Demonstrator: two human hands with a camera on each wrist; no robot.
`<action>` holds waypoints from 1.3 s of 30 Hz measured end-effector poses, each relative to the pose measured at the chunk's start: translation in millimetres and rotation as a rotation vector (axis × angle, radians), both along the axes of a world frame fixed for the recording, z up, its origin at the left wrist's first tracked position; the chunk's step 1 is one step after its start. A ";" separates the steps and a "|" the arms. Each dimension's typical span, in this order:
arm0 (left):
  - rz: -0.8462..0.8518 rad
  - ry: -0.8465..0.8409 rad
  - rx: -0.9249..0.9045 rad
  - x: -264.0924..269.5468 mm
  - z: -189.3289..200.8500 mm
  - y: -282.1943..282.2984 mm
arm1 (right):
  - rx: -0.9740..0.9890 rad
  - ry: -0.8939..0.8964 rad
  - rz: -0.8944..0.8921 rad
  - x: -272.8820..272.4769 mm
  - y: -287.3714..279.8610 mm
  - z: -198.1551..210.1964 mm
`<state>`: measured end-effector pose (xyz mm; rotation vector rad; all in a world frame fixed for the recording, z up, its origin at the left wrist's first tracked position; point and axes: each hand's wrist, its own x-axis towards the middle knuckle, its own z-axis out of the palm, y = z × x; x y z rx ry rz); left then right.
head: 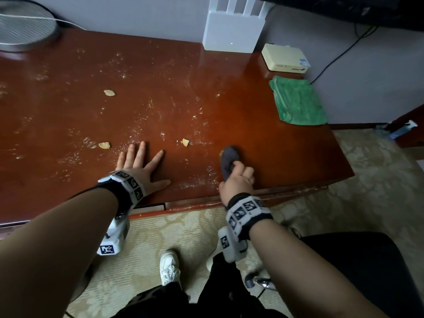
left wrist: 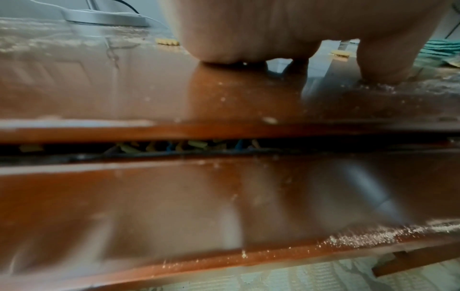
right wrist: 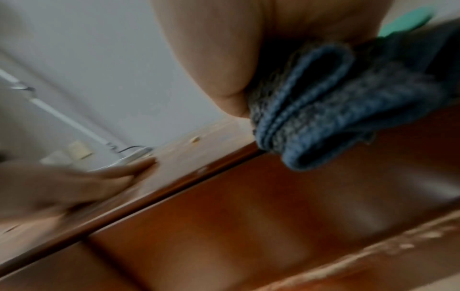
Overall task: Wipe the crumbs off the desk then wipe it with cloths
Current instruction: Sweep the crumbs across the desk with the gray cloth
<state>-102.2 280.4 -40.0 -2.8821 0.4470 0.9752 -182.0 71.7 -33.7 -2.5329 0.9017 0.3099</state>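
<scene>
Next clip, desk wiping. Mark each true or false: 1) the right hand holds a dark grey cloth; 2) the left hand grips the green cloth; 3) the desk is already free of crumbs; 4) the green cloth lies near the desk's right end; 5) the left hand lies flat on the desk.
1) The right hand grips the grey cloth. True.
2) False: the left hand holds nothing; the green cloth lies untouched.
3) False: fine crumbs and larger pieces such as one biscuit piece remain on the desk.
4) True.
5) True: fingers spread, palm down.
</scene>
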 end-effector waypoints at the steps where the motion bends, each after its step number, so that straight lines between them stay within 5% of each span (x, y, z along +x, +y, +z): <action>1: 0.033 0.002 0.001 -0.1 0.4 3.1 | 0.018 -0.017 0.078 2.3 15.5 -0.8; 6: 0.095 0.002 -0.005 0.5 2.5 25.2 | 0.206 -0.059 0.261 16.6 60.8 8.7; 12: 0.101 0.000 -0.007 -0.2 3.4 30.3 | 0.113 -0.192 -0.042 33.0 -3.5 19.3; 16: 0.091 -0.005 -0.008 0.5 1.2 32.1 | 0.023 -0.006 -0.144 38.4 -14.2 9.4; 22: 0.075 -0.011 -0.006 1.3 -1.0 34.2 | 0.043 -0.007 0.457 35.5 52.7 5.8; 24: 0.070 -0.005 0.002 2.6 -1.3 34.7 | 0.105 0.005 0.513 37.0 61.6 11.8; 32: 0.058 0.017 0.019 4.8 -0.3 34.3 | 0.024 -0.141 0.070 90.2 -16.3 29.0; 35: 0.057 0.029 0.024 5.9 0.1 33.0 | -0.026 0.028 -0.065 111.8 -26.7 16.2; 39: 0.090 0.005 -0.021 5.0 -2.0 33.9 | -0.082 0.035 0.350 115.2 8.9 6.8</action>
